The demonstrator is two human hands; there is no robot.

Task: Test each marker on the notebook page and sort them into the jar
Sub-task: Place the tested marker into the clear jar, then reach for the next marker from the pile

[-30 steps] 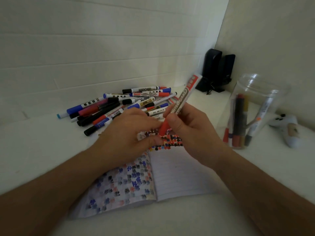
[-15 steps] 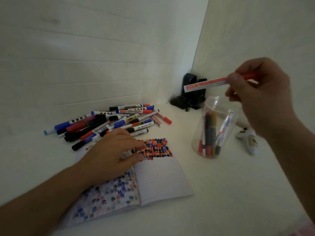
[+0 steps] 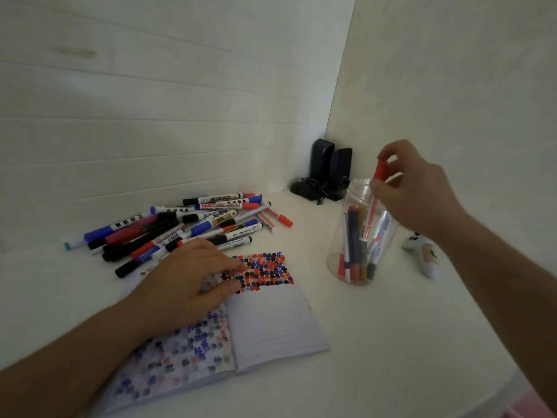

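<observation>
A red-capped marker stands nearly upright, its lower end already down inside the mouth of a clear plastic jar, its red cap still above the rim. The right hand pinches it near the top, fingers and thumb curled round the cap end. Several other markers lean inside the jar, tips down. The marker looks light, stiff and smooth, so a light pinch near the cap seems enough; the jar also looks light and could likely tip if the marker knocks its wall. To the left lies an open notebook, the top of its right page filled with small red, black and blue test marks. The left hand rests flat on the notebook near the spine, fingers relaxed and holding nothing, pressing the page down. Behind it, a loose pile of markers waits on the white table. A small white toy-like object lies just right of the jar, and two dark speakers stand in the corner.
</observation>
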